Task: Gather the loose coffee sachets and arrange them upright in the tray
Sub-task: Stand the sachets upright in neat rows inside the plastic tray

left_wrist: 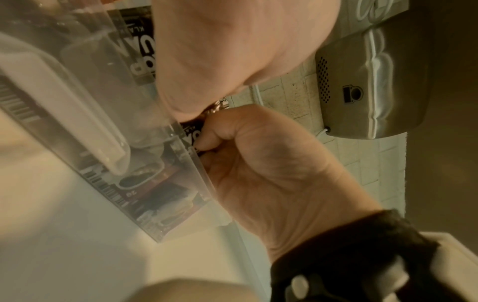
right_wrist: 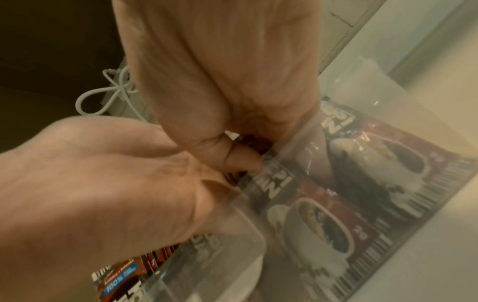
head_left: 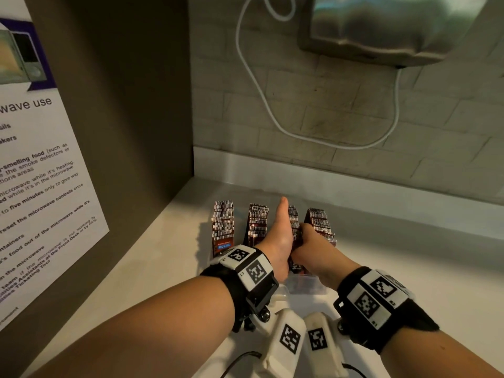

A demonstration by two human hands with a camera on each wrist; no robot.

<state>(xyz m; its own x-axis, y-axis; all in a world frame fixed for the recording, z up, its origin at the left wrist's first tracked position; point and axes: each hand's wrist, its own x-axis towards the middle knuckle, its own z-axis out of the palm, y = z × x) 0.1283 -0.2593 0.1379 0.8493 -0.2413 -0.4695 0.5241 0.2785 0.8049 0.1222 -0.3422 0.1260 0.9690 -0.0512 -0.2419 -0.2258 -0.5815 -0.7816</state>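
Note:
A clear plastic tray (head_left: pixel 308 287) stands on the white counter with brown coffee sachets upright in several rows (head_left: pixel 223 227). My left hand (head_left: pixel 278 236) lies against the left side of the third row (head_left: pixel 294 222). Its thumb points straight ahead and its fingers are hidden down in the tray. My right hand (head_left: pixel 311 246) grips the near end of that row from the right with curled fingers. The left wrist view shows the right hand (left_wrist: pixel 271 173) pinching sachets at the tray wall (left_wrist: pixel 77 102). In the right wrist view both hands, right (right_wrist: pixel 220 71) and left (right_wrist: pixel 90 183), meet over the sachets (right_wrist: pixel 323 220).
A brown wall panel with a microwave notice (head_left: pixel 41 173) closes the left side. A white cable (head_left: pixel 253 85) hangs on the tiled back wall under a steel appliance (head_left: pixel 381 28). Bare counter (head_left: pixel 409 268) lies right of the tray.

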